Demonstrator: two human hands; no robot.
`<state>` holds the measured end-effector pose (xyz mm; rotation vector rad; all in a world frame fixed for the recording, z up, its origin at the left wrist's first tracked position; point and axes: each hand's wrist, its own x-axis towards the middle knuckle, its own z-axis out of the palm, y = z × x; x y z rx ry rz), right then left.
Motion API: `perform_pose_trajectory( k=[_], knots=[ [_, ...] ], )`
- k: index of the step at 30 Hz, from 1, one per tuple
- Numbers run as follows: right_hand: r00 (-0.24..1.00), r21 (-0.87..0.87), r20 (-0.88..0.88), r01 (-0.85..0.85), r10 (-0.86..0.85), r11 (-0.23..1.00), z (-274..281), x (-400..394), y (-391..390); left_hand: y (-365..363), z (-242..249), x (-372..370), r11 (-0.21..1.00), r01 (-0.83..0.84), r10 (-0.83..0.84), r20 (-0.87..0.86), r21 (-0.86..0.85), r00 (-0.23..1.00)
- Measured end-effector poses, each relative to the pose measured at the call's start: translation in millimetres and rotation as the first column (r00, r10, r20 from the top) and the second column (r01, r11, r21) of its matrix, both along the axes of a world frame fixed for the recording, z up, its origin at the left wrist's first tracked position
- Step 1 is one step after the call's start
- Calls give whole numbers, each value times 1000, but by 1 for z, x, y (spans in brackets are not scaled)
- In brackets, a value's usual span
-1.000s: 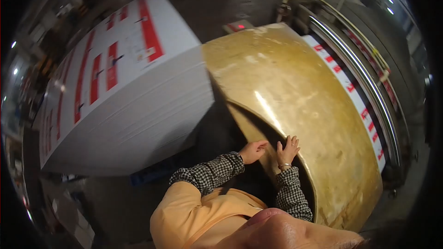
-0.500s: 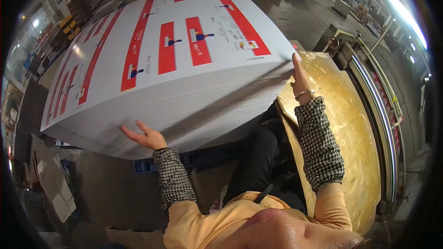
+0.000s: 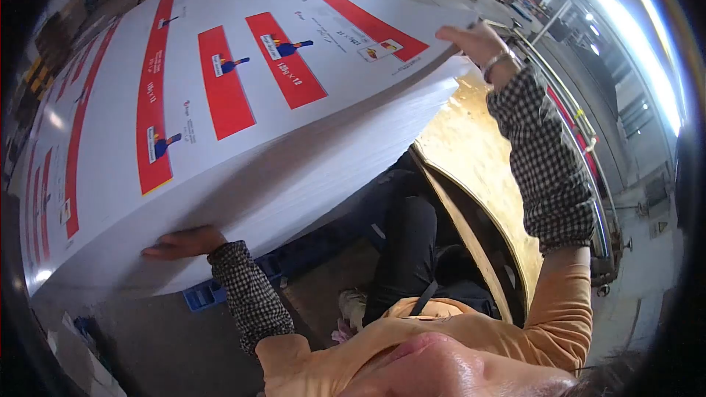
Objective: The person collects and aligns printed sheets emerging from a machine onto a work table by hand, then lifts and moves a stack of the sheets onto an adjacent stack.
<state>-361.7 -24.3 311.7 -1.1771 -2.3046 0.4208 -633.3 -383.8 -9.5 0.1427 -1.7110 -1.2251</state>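
Note:
A tall stack of white printed sheets [image 3: 294, 184] fills the left and middle of the head view, with red bands and blue figures on top. My right hand [image 3: 478, 44] pinches the near right corner of the top sheets [image 3: 412, 29], which is raised and bent up from the stack. My left hand [image 3: 187, 242] lies open against the front side of the stack, low on the left. Its fingers point left and are in shadow. How many sheets my right hand holds cannot be made out.
A worn yellowish board [image 3: 478, 140] lies to the right of the stack, with a metal rail [image 3: 607, 228] beyond it. A blue pallet [image 3: 202, 295] shows under the stack. Pale scraps [image 3: 81, 360] lie on the floor at lower left.
My right hand has risen and closed on the sheet corner, lifting it. My left hand has moved down and left along the stack's side. The view has shifted to the right.

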Motion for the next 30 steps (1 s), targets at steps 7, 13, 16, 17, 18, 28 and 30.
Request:
perform_pose_trajectory(
  k=[7, 13, 16, 17, 18, 28, 30],
  knots=[
    [924, -212, -381, -48, -38, 976, 12, -18, -15, -3, -6, -4, 970, -111, 100, -59, -217, 993],
    [640, 253, -614, -393, 461, 884, -55, 0, 18, 3, -6, -2, 996, 26, -21, -60, 82, 998],
    [514, 13, -815, -444, 267, 896, 8, -8, -2, 6, 9, -2, 935, 178, -149, -118, 306, 982],
    [474, -55, -859, -461, 193, 886, 22, -3, -11, 9, 16, 0, 892, 239, -195, -149, 384, 969],
    [458, -137, -875, -547, 158, 826, -15, 16, -6, 12, 23, 3, 838, 295, -230, -194, 459, 954],
    [425, -500, -851, -480, -308, 721, -106, 42, -30, -73, 126, -5, 638, 386, -558, 55, 666, 828],
    [384, -487, -865, -493, -322, 721, -103, 39, -38, -84, 152, -35, 431, 377, -654, -4, 820, 757]
  ],
)
